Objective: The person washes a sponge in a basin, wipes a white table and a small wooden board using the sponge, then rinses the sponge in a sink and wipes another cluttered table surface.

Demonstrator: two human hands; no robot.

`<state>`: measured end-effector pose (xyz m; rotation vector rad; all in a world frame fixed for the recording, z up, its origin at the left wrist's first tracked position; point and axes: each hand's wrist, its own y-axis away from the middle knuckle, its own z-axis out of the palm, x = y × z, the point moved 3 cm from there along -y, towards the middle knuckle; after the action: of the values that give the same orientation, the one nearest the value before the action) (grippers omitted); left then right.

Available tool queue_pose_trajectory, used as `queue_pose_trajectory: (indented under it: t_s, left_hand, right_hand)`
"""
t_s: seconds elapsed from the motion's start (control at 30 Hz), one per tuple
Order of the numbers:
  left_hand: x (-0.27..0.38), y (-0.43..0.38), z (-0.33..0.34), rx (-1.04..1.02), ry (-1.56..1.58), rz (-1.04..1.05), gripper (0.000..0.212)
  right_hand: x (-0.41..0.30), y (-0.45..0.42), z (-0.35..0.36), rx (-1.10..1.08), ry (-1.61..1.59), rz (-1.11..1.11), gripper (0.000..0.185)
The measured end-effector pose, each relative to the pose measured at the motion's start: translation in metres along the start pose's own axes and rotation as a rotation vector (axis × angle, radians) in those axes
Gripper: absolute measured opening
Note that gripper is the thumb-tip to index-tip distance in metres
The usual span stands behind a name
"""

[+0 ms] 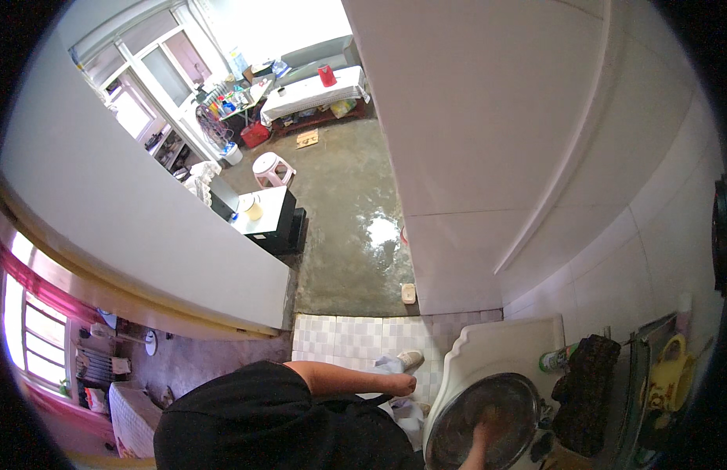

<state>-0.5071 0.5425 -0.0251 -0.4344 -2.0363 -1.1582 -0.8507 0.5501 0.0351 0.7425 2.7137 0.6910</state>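
Note:
My left hand (403,385) hangs curled above the tiled floor, left of the washbasin, and no object shows in it. A round dark metal basin (451,432) rests in the white ceramic washbasin (510,335). Down inside the metal basin is my right hand (490,420), blurred and dim. Its fingers and anything under them cannot be made out.
A dark cloth (587,393) and a green can (554,359) lie at the washbasin's right side. A yellow cup (669,376) stands by the wall. A doorway opens onto a wet concrete floor (352,252) with a plastic stool (272,168) and a soap-like block (408,293).

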Motion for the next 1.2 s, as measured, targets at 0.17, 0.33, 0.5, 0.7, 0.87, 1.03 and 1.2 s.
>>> queue_pose_trajectory:
  t_s: [0.17,0.33,0.5,0.7,0.87,1.03,1.2]
  left_hand:
    - [-0.011,-0.01,0.016,0.116,0.05,0.075,0.019]
    - [-0.124,-0.011,0.043,0.17,-0.105,0.012,0.027]
    - [0.012,0.024,-0.024,0.072,0.113,-0.055,0.019]
    - [0.019,0.026,-0.026,-0.038,0.019,-0.177,0.021]
    - [0.023,0.019,-0.019,-0.026,-0.035,0.085,0.023]
    - [0.031,0.029,-0.025,-0.073,-0.001,-0.066,0.025]
    - [0.023,0.028,-0.021,-0.018,0.005,-0.038,0.023]
  right_hand:
    - [0.048,-0.017,0.043,0.084,-0.006,0.041,0.052]
    - [0.0,-0.044,0.036,0.019,-0.402,-0.006,0.045]
    - [0.005,-0.027,0.018,0.111,0.086,0.1,0.069]
    - [0.006,-0.018,0.024,0.089,-0.025,0.167,0.058]
    - [0.043,-0.03,0.034,-0.153,-0.066,-0.009,0.051]
    - [0.011,0.02,-0.009,-0.026,-0.181,-0.014,0.059]
    - [0.015,0.005,0.036,0.101,-0.12,0.009,0.068]
